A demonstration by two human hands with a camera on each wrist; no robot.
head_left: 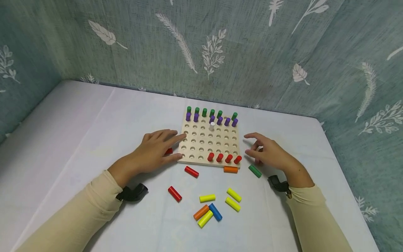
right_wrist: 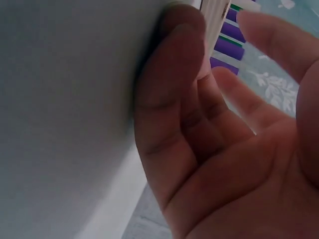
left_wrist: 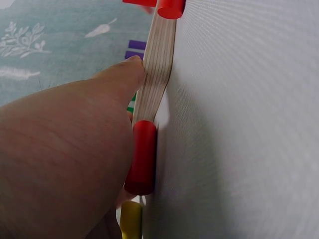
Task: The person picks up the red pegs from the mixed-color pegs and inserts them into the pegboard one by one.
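A wooden pegboard [head_left: 198, 150] lies on the white table with several green pegs [head_left: 204, 112] in its back row. Purple pegs [head_left: 219, 120] stand in the row before them, then one white peg [head_left: 212, 126]. Several red pegs [head_left: 219, 157] fill the right part of the front row. My left hand [head_left: 152, 150] rests at the board's left edge, thumb and index finger extended onto it. Under that hand lies a loose red peg [left_wrist: 142, 159], partly hidden in the head view. Just right of the board, my right hand [head_left: 269, 150] holds nothing, its fingers loosely bent.
Loose on the table before the board are a red peg [head_left: 191, 171], an orange peg [head_left: 231, 169] and a green peg [head_left: 255, 171]. Nearer lie another red peg [head_left: 174, 194], several yellow pegs [head_left: 207, 198] and a blue peg [head_left: 215, 212]. Patterned cloth [head_left: 201, 52] hangs behind.
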